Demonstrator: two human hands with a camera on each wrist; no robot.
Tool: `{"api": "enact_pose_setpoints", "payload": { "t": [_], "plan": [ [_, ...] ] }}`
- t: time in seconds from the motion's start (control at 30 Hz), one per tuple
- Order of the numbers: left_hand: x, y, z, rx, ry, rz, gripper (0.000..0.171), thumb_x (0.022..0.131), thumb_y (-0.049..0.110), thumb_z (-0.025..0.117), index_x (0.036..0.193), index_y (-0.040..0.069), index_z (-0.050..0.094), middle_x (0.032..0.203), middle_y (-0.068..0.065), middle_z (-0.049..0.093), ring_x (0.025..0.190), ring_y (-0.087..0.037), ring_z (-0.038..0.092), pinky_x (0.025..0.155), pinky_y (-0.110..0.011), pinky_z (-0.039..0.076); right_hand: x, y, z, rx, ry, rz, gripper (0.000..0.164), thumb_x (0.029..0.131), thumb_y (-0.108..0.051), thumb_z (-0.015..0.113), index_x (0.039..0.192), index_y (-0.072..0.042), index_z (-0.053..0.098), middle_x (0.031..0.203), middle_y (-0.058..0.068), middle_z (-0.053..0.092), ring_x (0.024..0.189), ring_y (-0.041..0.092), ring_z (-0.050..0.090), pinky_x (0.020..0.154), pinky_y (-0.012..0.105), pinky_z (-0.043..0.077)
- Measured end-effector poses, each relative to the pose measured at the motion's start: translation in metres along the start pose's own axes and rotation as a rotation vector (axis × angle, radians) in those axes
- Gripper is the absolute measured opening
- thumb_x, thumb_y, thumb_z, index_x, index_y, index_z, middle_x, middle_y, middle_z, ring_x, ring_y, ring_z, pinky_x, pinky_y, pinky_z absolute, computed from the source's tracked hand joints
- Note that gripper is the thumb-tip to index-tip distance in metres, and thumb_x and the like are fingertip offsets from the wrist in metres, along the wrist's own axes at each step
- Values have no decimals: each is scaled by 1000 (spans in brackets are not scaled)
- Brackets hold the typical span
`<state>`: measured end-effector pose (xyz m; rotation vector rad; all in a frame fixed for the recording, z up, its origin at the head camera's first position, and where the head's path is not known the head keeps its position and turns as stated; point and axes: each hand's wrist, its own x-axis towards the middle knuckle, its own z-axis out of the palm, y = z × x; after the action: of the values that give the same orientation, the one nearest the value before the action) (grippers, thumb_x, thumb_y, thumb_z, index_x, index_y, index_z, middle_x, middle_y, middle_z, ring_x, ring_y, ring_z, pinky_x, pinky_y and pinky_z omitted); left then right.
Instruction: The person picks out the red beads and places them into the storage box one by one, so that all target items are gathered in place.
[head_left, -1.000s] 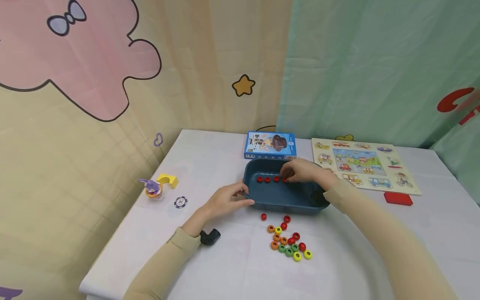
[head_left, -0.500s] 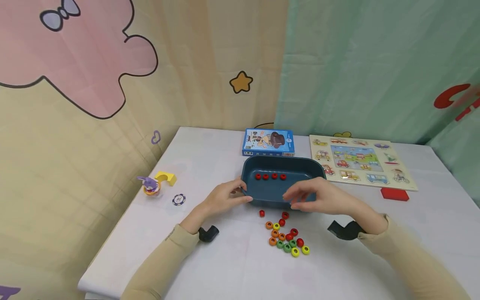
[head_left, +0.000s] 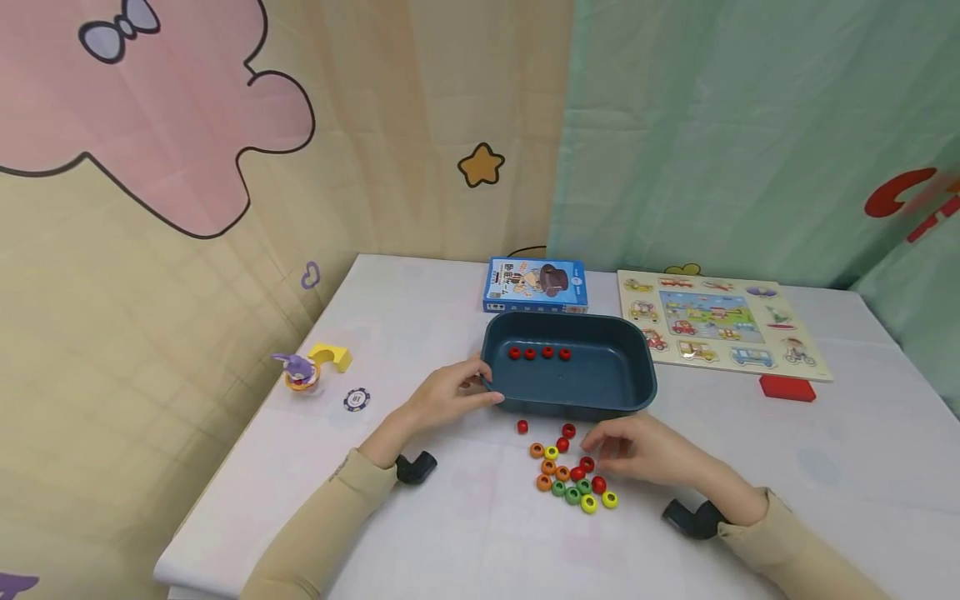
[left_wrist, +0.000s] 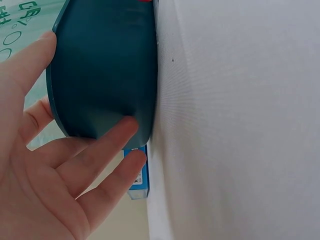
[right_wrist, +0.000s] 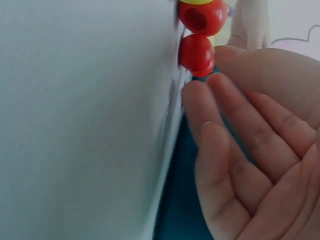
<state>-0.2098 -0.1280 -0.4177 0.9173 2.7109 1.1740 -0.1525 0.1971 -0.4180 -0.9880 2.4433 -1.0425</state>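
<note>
My left hand (head_left: 452,393) grips the left end of a dark blue plastic tray (head_left: 645,383); in the left wrist view its thumb and fingers (left_wrist: 120,132) lie about the tray's rim. Inside, several red beads (head_left: 547,352) form a row. Just in front of the tray, my right hand (head_left: 641,452) hovers at the edge of a loose group of red, orange, yellow and green beads. Its fingers are loosely bent, thumb apart, and close to a red bead (head_left: 587,463). In the right wrist view, red beads (right_wrist: 197,52) stand just beyond the fingertips, with nothing visibly held.
Behind the tray lies a blue box (head_left: 535,285). A wooden picture puzzle (head_left: 720,325) and a red block (head_left: 787,388) are at the right. On the left are a purple toy figure (head_left: 300,371), a yellow arch block (head_left: 331,357) and a round chip (head_left: 357,399).
My right hand has come out of the tray, leaving a row of red beads there, and moved toward the front, down to the loose beads. The left hand has stayed on the tray.
</note>
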Motion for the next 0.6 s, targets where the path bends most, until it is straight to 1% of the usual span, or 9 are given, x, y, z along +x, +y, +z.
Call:
{"api": "enact_pose_setpoints", "payload": {
  "t": [0.27, 0.5, 0.6],
  "plan": [
    [0, 0, 0, -7, -5, -6, 37, 79, 51, 58, 97, 19, 52, 138, -11, 37, 92, -11, 58, 81, -30, 45, 3, 5, 5, -13, -2, -6, 24, 78, -22, 69, 101, -24, 63, 93, -12, 61, 73, 7, 54, 63, 24, 47],
    [-1, 0, 0, -16, -1, 1, 37, 80, 50, 59, 97, 18, 53, 137, -12, 37, 92, -12, 58, 81, -31, 45, 5, 6, 9, -107, 14, -34, 21, 79, -25, 69, 99, -26, 64, 89, -16, 60, 73, 7, 52, 64, 23, 46],
    [0, -1, 1, -17, -1, 10, 37, 80, 50, 59, 97, 18, 52, 137, -12, 37, 92, -12, 58, 81, -32, 45, 4, 4, 6, -117, 3, -39, 20, 78, -27, 69, 98, -25, 64, 88, -16, 60, 73, 6, 52, 64, 23, 46]
  ]
}}
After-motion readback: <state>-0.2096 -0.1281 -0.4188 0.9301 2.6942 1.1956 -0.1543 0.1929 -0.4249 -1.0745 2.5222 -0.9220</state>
